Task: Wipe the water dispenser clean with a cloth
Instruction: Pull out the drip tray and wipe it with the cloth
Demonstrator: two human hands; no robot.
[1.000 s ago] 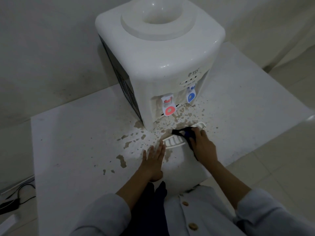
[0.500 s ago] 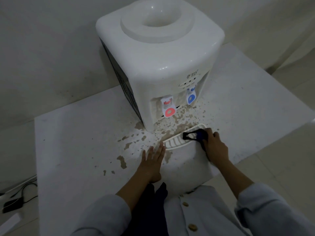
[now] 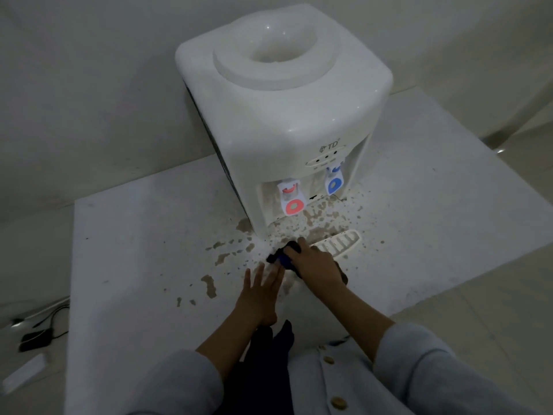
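I see the water dispenser (image 3: 299,109) as smooth white plastic with a soft gloss, catching small highlights on its top ring. Its red tap (image 3: 291,200) and blue tap (image 3: 334,183) look like shiny plastic too. The slotted drip tray (image 3: 341,242) seems to be matt white plastic, though the light is dim. The cloth (image 3: 285,257) is soft dark blue fabric. The table (image 3: 449,205) is matt white, blotched with brownish stains.

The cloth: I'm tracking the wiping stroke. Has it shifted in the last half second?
Yes. The cloth, under the right hand, moved left along the drip tray, toward the left hand.
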